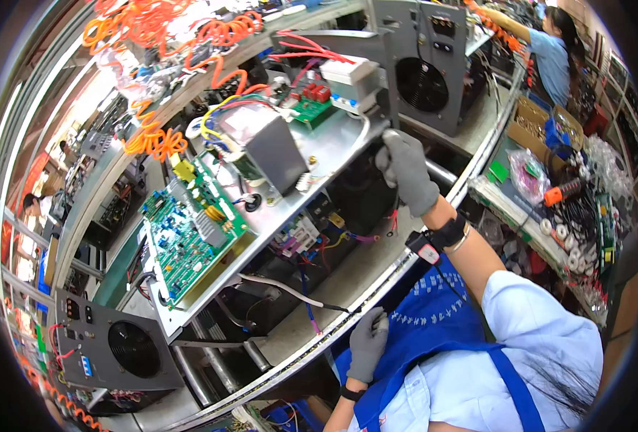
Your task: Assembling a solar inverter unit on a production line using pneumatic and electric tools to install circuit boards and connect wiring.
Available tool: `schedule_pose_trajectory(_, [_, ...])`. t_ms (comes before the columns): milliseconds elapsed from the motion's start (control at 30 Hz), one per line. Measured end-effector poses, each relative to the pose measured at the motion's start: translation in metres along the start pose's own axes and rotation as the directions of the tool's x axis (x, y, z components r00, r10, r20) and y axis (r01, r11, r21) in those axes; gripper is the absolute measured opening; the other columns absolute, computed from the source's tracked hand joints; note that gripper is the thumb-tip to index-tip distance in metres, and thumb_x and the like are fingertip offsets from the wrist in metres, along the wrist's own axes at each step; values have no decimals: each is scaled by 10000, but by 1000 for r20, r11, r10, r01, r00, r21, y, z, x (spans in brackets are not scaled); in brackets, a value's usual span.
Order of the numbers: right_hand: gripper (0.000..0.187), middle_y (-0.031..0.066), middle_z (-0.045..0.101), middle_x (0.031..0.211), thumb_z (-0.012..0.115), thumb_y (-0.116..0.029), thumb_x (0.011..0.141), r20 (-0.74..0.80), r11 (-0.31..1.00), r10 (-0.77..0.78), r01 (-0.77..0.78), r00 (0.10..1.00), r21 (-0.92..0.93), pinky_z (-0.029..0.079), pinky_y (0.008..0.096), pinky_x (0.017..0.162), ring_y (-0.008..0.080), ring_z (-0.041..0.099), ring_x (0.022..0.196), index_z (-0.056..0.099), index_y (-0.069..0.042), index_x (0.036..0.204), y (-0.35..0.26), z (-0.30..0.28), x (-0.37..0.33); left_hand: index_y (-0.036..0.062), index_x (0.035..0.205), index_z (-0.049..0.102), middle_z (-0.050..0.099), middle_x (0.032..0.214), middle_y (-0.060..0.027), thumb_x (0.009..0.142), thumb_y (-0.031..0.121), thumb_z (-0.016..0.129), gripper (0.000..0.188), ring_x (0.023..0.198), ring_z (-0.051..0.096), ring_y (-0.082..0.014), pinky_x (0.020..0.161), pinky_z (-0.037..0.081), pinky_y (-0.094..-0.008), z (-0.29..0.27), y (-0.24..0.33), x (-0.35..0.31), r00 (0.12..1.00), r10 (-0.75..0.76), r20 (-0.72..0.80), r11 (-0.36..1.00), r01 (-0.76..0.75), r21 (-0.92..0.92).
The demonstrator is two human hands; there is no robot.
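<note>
Where a conveyor (pixel 222 371) is lined by one fan unit (pixel 133 349), one metal panel (pixel 279 212) and a second fan unit (pixel 423 79), bare space is left along its rail (pixel 380 283). The left hand (pixel 368 345) is curled near a white cable (pixel 283 288), the right hand (pixel 409 176) placed by the panel's right end; neither grip can be told.

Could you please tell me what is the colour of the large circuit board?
The circuit board is green, seen best in the head view.

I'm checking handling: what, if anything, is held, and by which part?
The right hand is at the metal plate, by its right corner; whether it grips cannot be told. The left hand holds nothing visible.
</note>
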State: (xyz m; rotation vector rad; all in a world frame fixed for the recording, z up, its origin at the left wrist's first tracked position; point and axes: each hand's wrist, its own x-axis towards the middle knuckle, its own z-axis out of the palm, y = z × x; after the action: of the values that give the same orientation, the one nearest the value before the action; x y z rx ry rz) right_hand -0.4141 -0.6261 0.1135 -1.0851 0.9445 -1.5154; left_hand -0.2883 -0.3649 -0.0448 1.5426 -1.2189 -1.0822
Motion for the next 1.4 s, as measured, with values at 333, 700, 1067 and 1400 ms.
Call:
schedule_pose_trajectory(333, [280, 58, 563, 683, 481, -323, 950, 24, 998, 43, -44, 999, 34, 460, 273, 457, 128, 537, 516, 531, -49, 976, 13, 3, -1, -7, 1144, 600, 684, 979, -120, 882, 117, 604, 290, 867, 644, -161, 773, 502, -271, 7, 9, -8, 997, 78, -10, 996, -79, -29])
schedule_pose_trajectory(700, [243, 55, 611, 765, 483, -192, 959, 167, 981, -42, 72, 985, -178, 520, 267, 597, 119, 604, 666, 561, -1, 1088, 39, -36, -6, -23, 1151, 593, 681, 1028, -130, 895, 70, 587, 273, 934, 648, -168, 826, 502, -268, -3, -3, -10, 999, -15, -44, 996, 11, -89])
schedule_pose_trajectory(1067, [318, 143, 627, 1107, 547, -106, 912, 53, 850, -391, 383, 919, -361, 439, 301, 934, 178, 582, 1051, 557, 27, 1200, 34, -59, -47, -27, 1114, 588, 654, 963, -106, 927, 183, 571, 282, 786, 621, -137, 677, 498, -239, -73, 30, 2, 919, -66, -389, 973, -27, -229])
schedule_pose_trajectory(1400, [414, 195, 614, 1046, 475, -329, 953, 735, 918, 257, 79, 628, -389, 472, 401, 846, 340, 611, 946, 530, -17, 1220, 80, -5, -192, -26, 800, 643, 580, 595, -43, 947, 359, 524, 429, 475, 478, -73, 457, 364, -205, -101, 77, 52, 934, -145, -326, 958, 50, -281])
